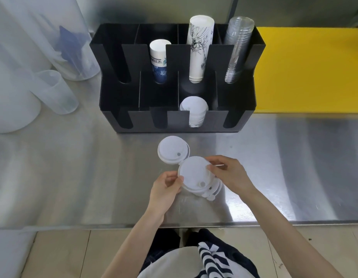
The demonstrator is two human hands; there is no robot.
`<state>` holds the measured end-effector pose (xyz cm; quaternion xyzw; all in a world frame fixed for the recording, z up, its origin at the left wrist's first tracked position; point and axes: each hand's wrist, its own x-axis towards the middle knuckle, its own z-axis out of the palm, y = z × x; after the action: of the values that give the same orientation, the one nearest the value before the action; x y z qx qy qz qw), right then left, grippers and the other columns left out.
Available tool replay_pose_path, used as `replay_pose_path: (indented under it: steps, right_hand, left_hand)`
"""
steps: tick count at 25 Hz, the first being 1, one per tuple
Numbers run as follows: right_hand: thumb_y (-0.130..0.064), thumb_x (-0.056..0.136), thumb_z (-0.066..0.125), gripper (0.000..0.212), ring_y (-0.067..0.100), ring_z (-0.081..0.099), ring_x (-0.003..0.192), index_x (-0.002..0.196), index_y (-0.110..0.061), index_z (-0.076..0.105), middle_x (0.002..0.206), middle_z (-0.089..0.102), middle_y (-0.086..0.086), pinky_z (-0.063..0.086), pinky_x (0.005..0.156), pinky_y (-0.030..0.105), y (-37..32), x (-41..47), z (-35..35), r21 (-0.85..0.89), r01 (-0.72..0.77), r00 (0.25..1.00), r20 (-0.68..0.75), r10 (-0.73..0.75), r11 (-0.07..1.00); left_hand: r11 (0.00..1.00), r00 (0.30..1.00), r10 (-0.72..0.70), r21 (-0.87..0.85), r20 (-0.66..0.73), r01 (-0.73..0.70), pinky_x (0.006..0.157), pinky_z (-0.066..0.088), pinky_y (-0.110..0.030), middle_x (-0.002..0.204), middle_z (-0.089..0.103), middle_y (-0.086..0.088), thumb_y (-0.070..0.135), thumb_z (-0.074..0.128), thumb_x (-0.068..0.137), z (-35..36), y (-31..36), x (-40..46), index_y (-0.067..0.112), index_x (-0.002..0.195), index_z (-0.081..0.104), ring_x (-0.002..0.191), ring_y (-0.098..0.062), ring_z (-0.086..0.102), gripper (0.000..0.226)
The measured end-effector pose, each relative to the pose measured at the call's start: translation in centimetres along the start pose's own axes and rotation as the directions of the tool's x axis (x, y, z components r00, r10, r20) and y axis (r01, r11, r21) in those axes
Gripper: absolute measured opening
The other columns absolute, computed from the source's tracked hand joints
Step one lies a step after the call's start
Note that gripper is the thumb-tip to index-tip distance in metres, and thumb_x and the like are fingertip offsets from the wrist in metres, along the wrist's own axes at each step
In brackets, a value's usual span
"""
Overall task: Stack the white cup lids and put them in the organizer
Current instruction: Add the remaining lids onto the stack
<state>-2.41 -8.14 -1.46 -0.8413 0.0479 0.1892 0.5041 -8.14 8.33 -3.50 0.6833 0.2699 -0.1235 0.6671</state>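
**Gathering the lids, partway through**

Standing at the steel desk [73, 177], the person has a small stack of white lids [196, 178] held between both hands just above the surface, near the front edge. The left hand [166, 189] is curled, thumb and fingertips pinching the stack's left rim; the right hand [232, 175] arches over from the other side, fingertips pressing its upper right edge, so both are closed lightly on the same stack. The lower lids in it sit a little skewed, tabs poking out at the bottom right, so I would say the squaring-up is unfinished.

A second lot of lids [172, 149] lies on the desk just beyond, touching or nearly touching the held stack, not yet gathered in.

In the black organizer [240, 117] behind, a lower front compartment, third from the left, already holds a batch of white lids [194, 109]. The other front compartments look empty. What seems left: merging the loose lids, truing the stack, and slotting it in.
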Motion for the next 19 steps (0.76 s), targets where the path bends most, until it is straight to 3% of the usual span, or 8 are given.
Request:
replay_pose_path:
  steps: [5,8,11,14,17,19]
  right_hand:
    - [-0.011,0.085,0.056,0.024,0.003,0.055,0.076,0.105,-0.016,0.067,0.093,0.062,-0.006,0.033,0.057,-0.011,1.3,0.1,-0.5,-0.096,-0.004,0.999,-0.047,0.0,0.995]
    - [-0.011,0.085,0.057,0.024,0.011,0.054,0.084,0.106,-0.014,0.066,0.101,0.061,-0.002,0.033,0.06,-0.011,2.0,0.1,-0.5,-0.13,-0.003,0.997,-0.078,-0.007,0.992]
    - [-0.012,0.085,0.056,0.023,0.011,0.054,0.088,0.106,-0.015,0.066,0.107,0.064,0.002,0.037,0.061,-0.007,2.6,0.3,-0.3,-0.113,-0.035,0.996,-0.084,0.026,0.993]
    - [-0.013,0.085,0.057,0.022,0.011,0.054,0.086,0.105,-0.015,0.066,0.108,0.066,0.004,0.033,0.058,-0.012,2.9,0.3,0.2,-0.083,-0.056,0.994,-0.096,0.047,0.995]
    - [-0.014,0.085,0.058,0.021,0.012,0.053,0.085,0.105,-0.014,0.065,0.112,0.065,0.008,0.032,0.056,-0.012,3.1,0.4,0.7,-0.083,-0.058,0.993,-0.112,0.049,0.995]
    - [-0.015,0.084,0.059,0.022,0.013,0.053,0.085,0.105,-0.012,0.064,0.112,0.065,0.008,0.032,0.056,-0.012,3.1,0.5,1.0,-0.087,-0.061,0.993,-0.108,0.052,0.994]
  left_hand:
    - [0.995,0.999,-0.032,0.1,0.012,0.03,0.093,0.051,-0.046,0.086,0.06,0.007,0.019,0.062,0.082,1.2,-1.0,0.3,0.028,0.082,0.054,0.081,-0.015,0.061,0.012]
    - [0.99,0.999,-0.045,0.133,0.016,0.042,0.095,0.049,-0.049,0.088,0.059,0.008,0.019,0.063,0.081,1.9,-1.5,0.3,0.024,0.09,0.053,0.096,-0.023,0.061,0.014]
    - [0.988,0.999,-0.034,0.15,-0.022,0.037,0.096,0.049,-0.046,0.093,0.06,0.004,0.017,0.061,0.082,2.4,-1.5,0.4,0.022,0.093,0.051,0.1,-0.025,0.06,0.015]
    - [0.978,0.999,-0.005,0.209,-0.041,0.014,0.094,0.05,-0.041,0.111,0.06,-0.009,0.017,0.058,0.084,2.5,-1.4,0.7,0.022,0.095,0.05,0.098,-0.026,0.061,0.014]
    - [0.97,0.998,0.031,0.244,-0.05,-0.018,0.082,0.05,-0.026,0.114,0.059,-0.008,0.016,0.055,0.085,2.3,-1.2,1.0,0.017,0.101,0.054,0.093,-0.021,0.06,0.016]
    - [0.961,0.997,0.061,0.274,-0.051,-0.045,0.087,0.047,-0.028,0.116,0.06,-0.009,0.015,0.053,0.086,2.0,-1.0,1.5,0.014,0.106,0.057,0.093,-0.017,0.058,0.02]
